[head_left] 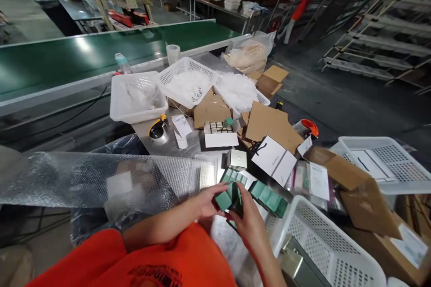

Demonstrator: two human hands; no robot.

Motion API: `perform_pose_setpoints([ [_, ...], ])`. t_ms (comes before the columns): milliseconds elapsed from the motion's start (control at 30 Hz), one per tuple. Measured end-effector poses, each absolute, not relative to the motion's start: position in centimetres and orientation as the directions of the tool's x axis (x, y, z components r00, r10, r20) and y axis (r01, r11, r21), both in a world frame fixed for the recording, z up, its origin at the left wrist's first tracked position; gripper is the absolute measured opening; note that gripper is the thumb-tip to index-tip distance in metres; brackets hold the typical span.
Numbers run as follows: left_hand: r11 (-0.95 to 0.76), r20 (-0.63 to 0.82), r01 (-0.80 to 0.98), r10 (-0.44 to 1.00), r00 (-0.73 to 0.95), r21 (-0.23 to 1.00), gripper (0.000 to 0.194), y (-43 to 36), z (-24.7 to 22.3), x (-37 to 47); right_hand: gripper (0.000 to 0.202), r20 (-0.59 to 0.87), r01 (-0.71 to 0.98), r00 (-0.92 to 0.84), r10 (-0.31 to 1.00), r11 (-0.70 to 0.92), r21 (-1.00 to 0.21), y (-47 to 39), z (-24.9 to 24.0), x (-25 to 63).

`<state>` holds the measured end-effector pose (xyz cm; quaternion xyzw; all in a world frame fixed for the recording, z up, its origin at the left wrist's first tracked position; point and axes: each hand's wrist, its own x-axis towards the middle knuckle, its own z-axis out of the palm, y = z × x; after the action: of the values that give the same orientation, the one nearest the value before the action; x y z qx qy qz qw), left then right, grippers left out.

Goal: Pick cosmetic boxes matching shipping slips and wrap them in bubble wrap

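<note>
My left hand is closed around small green boxes near the front of the metal table. From the other side, my right hand grips the same little cluster, its fingers wrapped over the top. How many boxes are between the hands I cannot tell. Just beyond lies a row of green boxes, with a second green row to the right. A silver-gold box stands behind them. Farther back, a white carton holds several metallic-topped boxes, with one green box at its corner.
Bubble wrap stretches along the left. A white basket stands at the right front. A white paper bag lies by cardboard. A tape dispenser and white bins sit farther back, before a green conveyor.
</note>
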<state>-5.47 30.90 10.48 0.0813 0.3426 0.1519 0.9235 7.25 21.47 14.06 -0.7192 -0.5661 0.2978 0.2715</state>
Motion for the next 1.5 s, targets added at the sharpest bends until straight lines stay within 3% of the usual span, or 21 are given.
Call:
perform_pose_setpoints([
  [100,0.955,-0.623,-0.195,0.292,0.726,0.221,0.032,30.6,10.1,-5.5,0.067,-0.107,0.636,0.271,0.957,-0.262,-0.726,20.5,14.1,8.2],
  [300,0.973,-0.651,-0.145,0.227,0.724,0.179,0.04,30.0,9.9,-5.3,0.042,0.132,0.68,0.529,0.839,-0.325,-0.657,19.2,15.4,9.4],
  [433,0.984,-0.652,-0.099,0.174,0.738,0.15,0.03,29.4,10.7,-5.0,0.036,0.134,0.789,0.404,0.905,-0.271,-0.551,19.1,15.2,8.2],
  [600,0.974,-0.631,-0.102,0.209,0.747,0.201,0.016,29.1,11.6,-5.0,0.066,-0.081,0.832,0.37,0.926,-0.368,-0.415,19.4,14.9,7.0],
  [800,0.967,-0.604,-0.038,0.187,0.775,0.251,0.012,29.7,12.2,-5.8,0.06,-0.2,0.815,0.327,0.924,-0.383,-0.435,20.1,15.2,7.5],
  [967,0.963,-0.579,-0.001,0.163,0.799,0.271,0.019,30.7,12.5,-6.5,0.074,-0.204,0.896,0.126,0.971,-0.2,-0.396,21.1,15.3,7.8],
  [1100,0.986,-0.58,0.004,0.096,0.809,0.168,0.028,31.3,11.8,-6.6,0.05,-0.229,0.864,0.124,0.966,-0.218,-0.454,21.4,15.0,8.8],
  [1200,0.989,-0.616,-0.113,0.147,0.774,0.093,0.032,31.5,10.8,-6.2,0.039,-0.151,0.815,0.225,0.963,-0.271,-0.512,21.1,14.9,9.3],
  [1333,0.981,-0.627,-0.195,0.161,0.762,0.015,0.039,31.7,10.0,-5.7,0.042,-0.111,0.913,0.223,0.969,-0.247,-0.324,20.6,15.0,8.1],
  [1500,0.978,-0.576,-0.197,0.123,0.808,-0.068,0.036,31.7,10.5,-5.6,0.069,-0.076,0.97,0.154,0.985,-0.165,-0.18,20.6,14.5,6.2],
])
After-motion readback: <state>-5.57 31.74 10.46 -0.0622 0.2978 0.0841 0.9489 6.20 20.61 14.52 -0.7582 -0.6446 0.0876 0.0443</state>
